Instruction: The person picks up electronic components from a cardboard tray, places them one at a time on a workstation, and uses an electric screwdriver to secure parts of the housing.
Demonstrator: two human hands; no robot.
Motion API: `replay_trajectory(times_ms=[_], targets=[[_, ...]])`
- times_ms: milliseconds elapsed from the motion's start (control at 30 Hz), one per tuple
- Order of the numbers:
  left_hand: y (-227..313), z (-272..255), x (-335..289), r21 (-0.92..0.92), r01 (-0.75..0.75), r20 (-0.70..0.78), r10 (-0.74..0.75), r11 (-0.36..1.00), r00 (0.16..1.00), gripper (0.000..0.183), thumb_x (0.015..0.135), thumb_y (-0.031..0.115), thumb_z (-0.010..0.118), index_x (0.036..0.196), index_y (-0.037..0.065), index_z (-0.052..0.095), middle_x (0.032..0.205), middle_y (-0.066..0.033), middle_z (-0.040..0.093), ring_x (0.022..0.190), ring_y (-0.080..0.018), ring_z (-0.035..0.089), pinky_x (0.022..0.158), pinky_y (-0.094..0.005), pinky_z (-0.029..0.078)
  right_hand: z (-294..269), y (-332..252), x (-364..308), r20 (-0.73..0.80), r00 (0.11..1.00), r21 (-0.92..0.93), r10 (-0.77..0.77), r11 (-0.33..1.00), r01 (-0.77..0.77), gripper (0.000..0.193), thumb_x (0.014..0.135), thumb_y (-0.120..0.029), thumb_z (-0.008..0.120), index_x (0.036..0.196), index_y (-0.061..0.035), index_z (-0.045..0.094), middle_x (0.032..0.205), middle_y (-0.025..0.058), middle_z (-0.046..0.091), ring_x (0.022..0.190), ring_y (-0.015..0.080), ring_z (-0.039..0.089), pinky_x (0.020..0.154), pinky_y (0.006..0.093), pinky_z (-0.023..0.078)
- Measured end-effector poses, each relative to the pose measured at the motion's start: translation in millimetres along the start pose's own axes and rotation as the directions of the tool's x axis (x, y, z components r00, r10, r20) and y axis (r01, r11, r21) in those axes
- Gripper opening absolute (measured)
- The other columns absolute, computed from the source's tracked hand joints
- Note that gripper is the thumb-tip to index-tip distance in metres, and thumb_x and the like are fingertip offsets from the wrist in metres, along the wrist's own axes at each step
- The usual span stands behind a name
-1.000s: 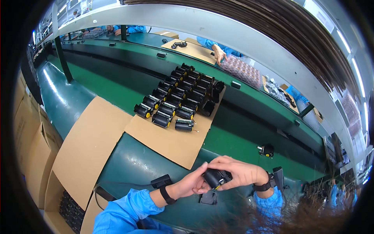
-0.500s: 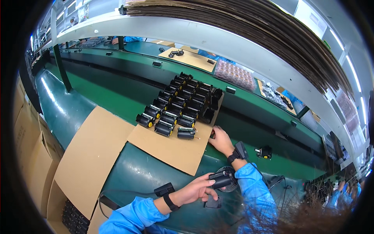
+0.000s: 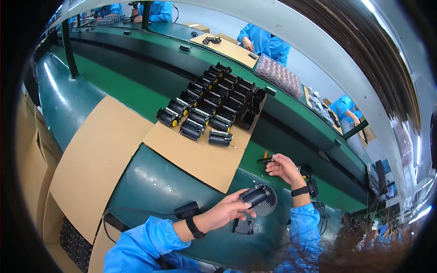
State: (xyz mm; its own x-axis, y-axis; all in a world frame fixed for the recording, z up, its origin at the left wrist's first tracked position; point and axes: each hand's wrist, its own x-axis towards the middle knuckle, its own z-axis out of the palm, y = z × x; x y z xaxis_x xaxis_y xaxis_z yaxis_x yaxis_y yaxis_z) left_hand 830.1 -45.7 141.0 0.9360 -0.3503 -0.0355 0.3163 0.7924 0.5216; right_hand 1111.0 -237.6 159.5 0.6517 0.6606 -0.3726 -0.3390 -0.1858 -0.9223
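Observation:
My left hand (image 3: 224, 212) is closed around a black half-round plastic housing (image 3: 256, 196), held over a round perforated grey disc (image 3: 269, 205) on the bench. My right hand (image 3: 284, 168), off the right edge of the cardboard sheet, pinches a small dark flat part (image 3: 264, 160); an orange strip shows beside it. What exactly this part is cannot be made out. Below my left hand lies a flat black plastic piece (image 3: 244, 226). Rows of black housings (image 3: 211, 98), several with yellow round ends, stand on the cardboard sheet (image 3: 191, 159). One single housing (image 3: 220, 138) sits closest to me.
A second cardboard sheet (image 3: 98, 159) and a box (image 3: 36, 182) are on the left. Partly behind my right wrist, a black-and-yellow unit (image 3: 305, 171) rests on the green strip. Co-workers in blue (image 3: 268, 43) sit beyond the divider. A shelf with stacked cardboard (image 3: 364, 45) hangs overhead.
My right hand has moved right from the cardboard's edge and lifted, now with a dark part in its fingers. The housing in my left hand has shifted slightly up and left. The view has tilted.

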Motion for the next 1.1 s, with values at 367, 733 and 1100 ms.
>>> replay_trajectory(times_ms=[367, 733, 1100], targets=[[-8.9, -5.0, 4.8, 0.070, -0.054, -0.062, 0.059, 0.996, 0.996, 0.060, 0.101, 0.007, 0.055, 0.157, 0.010, 0.033, 0.127, -0.0080, 0.059, 0.114, -0.0183, 0.063, 0.084, -0.0310, 0.049, 18.6, 12.3, 18.0, -0.458, 0.853, -0.596, -0.249, 0.798, -0.087, 0.065, 0.093, -0.056, 0.068, 0.117, 0.0038, 0.056, 0.070, 0.0102, 0.067, 0.056, 0.0201, 0.070, 0.050, 0.0318, 0.058], [-6.4, -6.4, 1.4, 0.046, -0.087, -0.069, 0.090, 0.995, 0.994, 0.056, 0.102, 0.006, 0.054, 0.155, 0.008, 0.035, 0.133, -0.0097, 0.056, 0.115, -0.0213, 0.063, 0.084, -0.0318, 0.050, 46.6, -4.6, 9.8, -0.253, 0.919, -0.816, -0.301, 0.576, -0.037, 0.035, 0.093, -0.029, 0.070, 0.115, -0.0026, 0.068, 0.073, 0.0095, 0.070, 0.071, 0.0169, 0.072, 0.063, 0.0329, 0.056], [-8.3, -3.1, 4.0, 0.058, -0.141, -0.057, 0.145, 0.988, 0.988, 0.052, 0.112, 0.032, 0.039, 0.159, 0.009, 0.033, 0.143, -0.0062, 0.054, 0.121, -0.0175, 0.057, 0.087, -0.0326, 0.048, 125.4, 30.2, -145.4, -0.371, 0.812, 0.047, -0.450, 0.865, 0.500, 0.035, 0.098, -0.005, 0.057, 0.132, 0.0038, 0.060, 0.107, 0.0060, 0.066, 0.085, 0.0086, 0.063, 0.068, 0.0224, 0.054]])
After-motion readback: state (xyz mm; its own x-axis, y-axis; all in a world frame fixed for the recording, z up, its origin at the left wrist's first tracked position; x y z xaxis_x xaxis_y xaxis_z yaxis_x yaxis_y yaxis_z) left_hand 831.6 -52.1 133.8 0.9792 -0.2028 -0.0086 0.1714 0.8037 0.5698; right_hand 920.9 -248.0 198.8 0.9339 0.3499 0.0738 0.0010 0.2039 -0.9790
